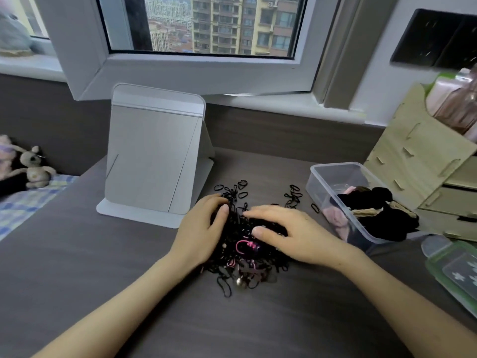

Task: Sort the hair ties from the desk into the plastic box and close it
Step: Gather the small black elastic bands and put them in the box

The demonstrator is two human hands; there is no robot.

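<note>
The desk (pixel 103 254) is holding it all. A grey stand (pixel 152 156) is standing behind the left hand (pixel 201 228). The box (pixel 320 187) is sitting open, right of the right hand (pixel 291 233), with its lid (pixel 454 264) lying nearer. The hair ties (pixel 242 251) are lying piled under both hands. The left fingers are curling round the pile and the right hand is pressing flat on it.

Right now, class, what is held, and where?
The left hand grips the hair tie pile at its left edge; the right hand only rests flat on top.
</note>
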